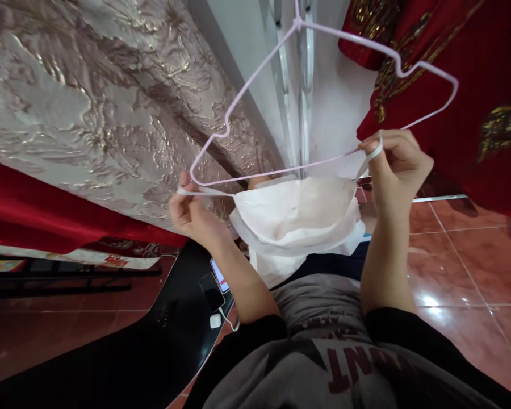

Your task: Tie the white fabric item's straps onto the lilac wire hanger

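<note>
Left hand (195, 218) pinches the left strap (210, 192) near the lower left corner of the pink hanger (297, 24). The white garment (296, 213) hangs below the hanger's bottom bar, apparently kept spread by tension between hands. Right hand (394, 165) grips the right strap (375, 149), looped at the thumb. Shirt (302, 301) lettering: "NT" legible; remainder unclear.

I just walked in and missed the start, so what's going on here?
A person's left hand and right hand each hold a strap of a white fabric item, close to the bottom of a pale pink hanger. The item spreads between the hands. Whether either strap is looped on the hanger is hard to tell.
</note>
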A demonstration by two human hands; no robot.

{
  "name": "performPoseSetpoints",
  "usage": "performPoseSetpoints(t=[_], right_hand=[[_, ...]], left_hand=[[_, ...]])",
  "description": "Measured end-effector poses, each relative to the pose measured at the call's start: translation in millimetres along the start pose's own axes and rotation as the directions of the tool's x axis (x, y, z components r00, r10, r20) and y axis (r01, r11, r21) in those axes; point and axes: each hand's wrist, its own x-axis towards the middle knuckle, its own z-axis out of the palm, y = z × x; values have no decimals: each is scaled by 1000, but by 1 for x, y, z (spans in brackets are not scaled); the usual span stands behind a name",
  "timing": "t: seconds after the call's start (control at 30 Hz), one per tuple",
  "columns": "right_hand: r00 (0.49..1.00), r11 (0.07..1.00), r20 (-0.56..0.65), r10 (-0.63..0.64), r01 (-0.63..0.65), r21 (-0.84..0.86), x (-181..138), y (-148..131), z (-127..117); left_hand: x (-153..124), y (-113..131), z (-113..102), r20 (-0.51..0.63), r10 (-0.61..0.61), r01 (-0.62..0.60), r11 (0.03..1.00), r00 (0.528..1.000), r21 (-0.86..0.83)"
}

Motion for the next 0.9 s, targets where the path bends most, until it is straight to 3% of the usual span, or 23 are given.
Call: performPoseSetpoints(t=[0.1, 0.23, 0.33, 0.43, 0.53, 0.63, 0.73, 0.83, 0.9], right_hand=[[998, 1000, 63, 22, -22, 2, 0, -2, 0], [980, 999, 193, 42, -47, 23, -4, -1, 1], [978, 999, 207, 29, -34, 20, -5, 0, 0], [979, 999, 201, 22, -29, 29, -4, -1, -2], [962, 998, 268, 56, -65, 26, -3, -4, -4], [940, 995, 333, 80, -93, 23, -2, -6, -7], [957, 996, 284, 53, -71, 56, 0, -7, -11], [964, 994, 260, 49, -73, 81, -1, -5, -12], [958, 992, 282, 60, -89, 94, -3, -3, -9]], left_hand=[[15, 4, -5, 44, 116, -113, 992, 992, -55], [38, 17, 5, 286, 28, -29, 1000, 958, 0], [56, 29, 18, 397, -19, 12, 1000, 918, 20], [70, 42, 35, 521, -54, -24, 990, 852, 142], [79, 47, 54, 614, -200, 21, 958, 764, 286], [86, 38, 67, 609, -278, 74, 938, 743, 337], [85, 25, 65, 535, -315, 147, 932, 784, 332], [67, 11, 54, 291, -420, 357, 901, 860, 245], [44, 2, 47, 158, -496, 490, 868, 854, 76]])
